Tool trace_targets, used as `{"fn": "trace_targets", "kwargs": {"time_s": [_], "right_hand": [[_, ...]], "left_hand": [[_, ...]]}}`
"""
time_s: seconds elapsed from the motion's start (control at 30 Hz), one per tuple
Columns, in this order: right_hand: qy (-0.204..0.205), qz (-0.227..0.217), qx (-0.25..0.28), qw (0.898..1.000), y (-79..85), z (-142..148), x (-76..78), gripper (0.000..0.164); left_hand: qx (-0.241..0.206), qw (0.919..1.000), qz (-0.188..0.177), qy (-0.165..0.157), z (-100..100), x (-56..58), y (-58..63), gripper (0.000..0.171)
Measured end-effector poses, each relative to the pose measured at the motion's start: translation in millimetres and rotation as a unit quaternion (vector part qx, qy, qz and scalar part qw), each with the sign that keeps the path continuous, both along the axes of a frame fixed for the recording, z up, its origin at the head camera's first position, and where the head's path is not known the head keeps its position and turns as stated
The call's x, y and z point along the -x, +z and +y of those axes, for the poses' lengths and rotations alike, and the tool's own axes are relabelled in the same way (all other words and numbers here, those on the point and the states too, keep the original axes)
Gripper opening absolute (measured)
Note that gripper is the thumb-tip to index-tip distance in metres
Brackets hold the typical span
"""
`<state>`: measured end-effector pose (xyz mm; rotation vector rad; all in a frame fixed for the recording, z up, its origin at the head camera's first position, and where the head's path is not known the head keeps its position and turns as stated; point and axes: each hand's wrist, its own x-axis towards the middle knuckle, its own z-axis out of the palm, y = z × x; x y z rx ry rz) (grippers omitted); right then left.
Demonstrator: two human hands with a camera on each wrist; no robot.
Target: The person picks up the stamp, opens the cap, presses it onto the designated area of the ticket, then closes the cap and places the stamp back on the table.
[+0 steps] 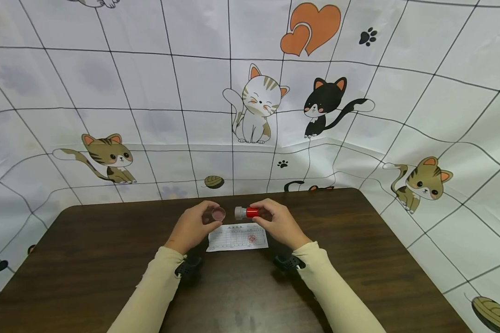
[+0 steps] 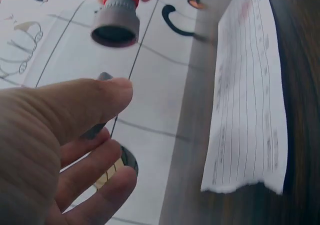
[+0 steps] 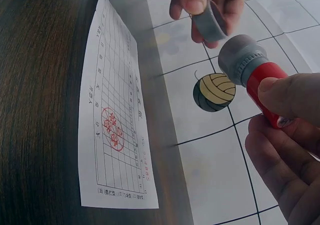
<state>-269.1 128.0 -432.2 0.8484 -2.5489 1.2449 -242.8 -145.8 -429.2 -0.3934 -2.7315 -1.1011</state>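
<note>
My right hand [image 1: 280, 223] grips a self-inking stamp by its red handle [image 3: 266, 87]; the stamp's grey head [image 1: 239, 213] points left. Between thumb and fingers my left hand [image 1: 196, 225] pinches a round grey cap [image 1: 218, 213], which is apart from the stamp. In the right wrist view the cap [image 3: 210, 22] appears just beyond the stamp's head [image 3: 242, 55]. Below both hands lies a printed paper form [image 1: 233, 237] with a ruled grid. A round red stamp mark [image 3: 113, 129] shows on its right part.
The form lies on a dark brown wooden table [image 1: 87, 259]. Behind the table's far edge hangs a white sheet [image 1: 183, 83] with black grid lines and cartoon cats. Each wrist wears a black band, the left band [image 1: 188, 267] and the right band [image 1: 289, 262].
</note>
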Motion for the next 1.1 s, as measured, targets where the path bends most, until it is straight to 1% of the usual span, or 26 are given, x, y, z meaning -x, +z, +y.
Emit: {"fn": "trace_targets", "kwargs": {"time_s": [0.1, 0.17, 0.33, 0.43, 0.7, 0.87, 0.97, 1.1], "right_hand": [[0.002, 0.006, 0.002, 1.000, 1.5, -1.1, -0.4, 0.034], [0.002, 0.009, 0.002, 1.000, 2.5, -1.3, -1.1, 0.035], [-0.002, 0.013, 0.002, 1.000, 4.5, -1.7, -2.6, 0.035], [0.000, 0.011, 0.003, 1.000, 5.7, -2.5, -3.3, 0.035], [0.004, 0.018, 0.006, 1.000, 7.6, -3.7, -3.6, 0.035], [0.005, 0.017, 0.008, 1.000, 8.0, -3.7, -3.9, 0.036], [0.007, 0.017, 0.013, 1.000, 8.0, -3.9, -4.7, 0.036], [0.008, 0.020, 0.020, 1.000, 8.7, -4.9, -6.5, 0.038]], "left_hand": [[-0.016, 0.9998, -0.005, -0.008, 5.6, -2.4, 4.4, 0.045], [-0.017, 0.9998, -0.001, -0.011, 8.2, -3.8, 6.2, 0.045], [-0.001, 0.9997, 0.019, -0.015, 12.3, -7.5, 9.8, 0.046], [0.005, 0.9992, 0.033, -0.024, 13.7, -9.1, 11.2, 0.048], [0.034, 0.9960, 0.075, -0.034, 14.0, -9.8, 11.5, 0.056], [0.050, 0.9952, 0.077, -0.034, 15.1, -9.8, 11.8, 0.061], [0.040, 0.9966, 0.067, -0.026, 16.3, -10.1, 12.7, 0.063], [0.024, 0.9975, 0.066, -0.011, 16.2, -10.9, 14.6, 0.052]]}}
